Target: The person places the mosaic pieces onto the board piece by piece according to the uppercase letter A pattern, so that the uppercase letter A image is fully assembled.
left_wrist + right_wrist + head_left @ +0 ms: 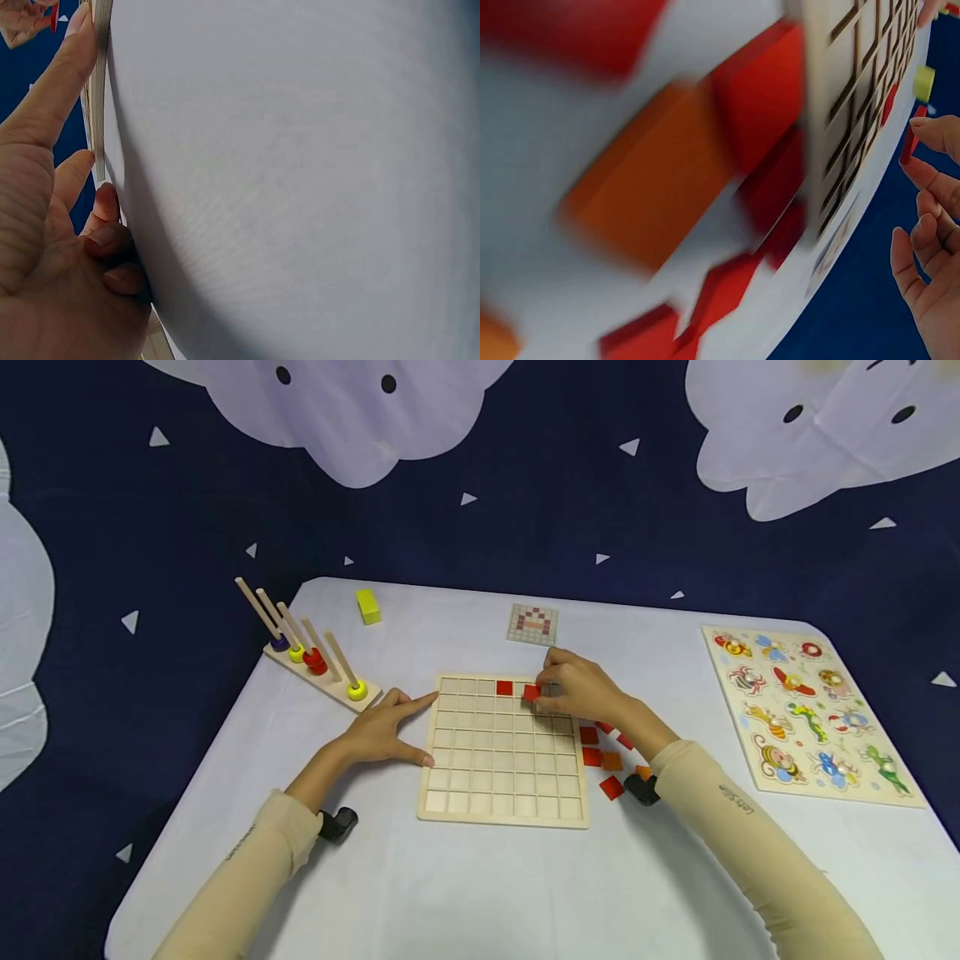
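A wooden grid board (502, 819) lies flat in the middle of the table. My left hand (377, 732) is at its left side, with thumb and index finger spread apart and touching the edge; the other fingers bend loosely in the left wrist view. Between thumb and fingertip my right hand (581, 683) pinches a red square tile (531, 692), tilted on edge in the right wrist view, above the top rows of the grid. One red tile (504, 687) sits in a top-row cell just left of it. The right hand covers the board's upper right corner.
Loose red tiles (592, 757) and orange tiles (612, 762) lie right of the board. A small pattern card (532, 624) is behind it. Further out are a peg stand with rings (315, 662), a yellow block (368, 607) and an insect puzzle board (813, 714).
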Demonstrator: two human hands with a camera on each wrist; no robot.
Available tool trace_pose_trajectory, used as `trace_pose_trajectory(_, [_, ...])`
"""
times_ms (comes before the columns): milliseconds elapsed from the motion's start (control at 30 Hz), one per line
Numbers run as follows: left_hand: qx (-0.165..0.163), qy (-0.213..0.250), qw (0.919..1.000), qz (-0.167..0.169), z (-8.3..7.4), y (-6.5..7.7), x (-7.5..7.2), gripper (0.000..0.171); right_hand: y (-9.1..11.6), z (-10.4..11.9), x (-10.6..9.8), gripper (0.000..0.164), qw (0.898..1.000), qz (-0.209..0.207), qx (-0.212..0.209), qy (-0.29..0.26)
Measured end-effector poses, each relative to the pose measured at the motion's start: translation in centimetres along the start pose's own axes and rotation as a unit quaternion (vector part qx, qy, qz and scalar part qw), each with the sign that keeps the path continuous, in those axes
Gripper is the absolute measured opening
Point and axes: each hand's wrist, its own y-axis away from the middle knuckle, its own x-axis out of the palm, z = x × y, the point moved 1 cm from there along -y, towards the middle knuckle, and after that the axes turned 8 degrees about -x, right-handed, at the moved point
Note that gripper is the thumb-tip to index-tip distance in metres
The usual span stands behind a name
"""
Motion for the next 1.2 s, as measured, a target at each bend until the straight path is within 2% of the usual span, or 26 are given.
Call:
trace_pose_trajectory(333, [-0.002,0.002,1.0000,0.001,-0.3,-0.2,0.3,0.110,-3.3,2.1,2.1,0.024,0.999,0.017,-0.046,0.013])
trace_pose_trajectory(600, [-0.005,0.002,1.0000,0.004,-0.4,-0.1,0.2,0.110,-4.4,3.1,3.5,0.018,0.998,0.030,-0.054,0.025])
trace_pose_trajectory(667, [-0.007,0.004,1.0000,0.004,-0.4,-0.1,0.2,0.110,-4.6,3.3,3.6,0.015,0.998,0.033,-0.042,0.015])
trace_pose_trajectory(767, [-0.009,0.006,0.9999,0.003,-0.3,-0.1,0.2,0.109,-4.8,3.6,3.5,0.013,0.999,0.041,0.001,-0.016])
trace_pose_trajectory(967, [-0.009,0.008,0.9999,0.002,-0.3,-0.1,0.0,0.110,-5.5,4.0,3.4,0.014,0.994,0.055,0.076,-0.055])
trace_pose_trajectory(1100, [-0.008,0.007,0.9999,-0.003,-0.3,0.0,0.0,0.110,-5.5,4.0,3.3,0.015,0.992,0.056,0.093,-0.067])
trace_pose_trajectory(1200, [-0.006,0.007,1.0000,-0.003,-0.2,0.0,0.1,0.109,-5.0,3.8,3.2,0.015,0.992,0.053,0.088,-0.076])
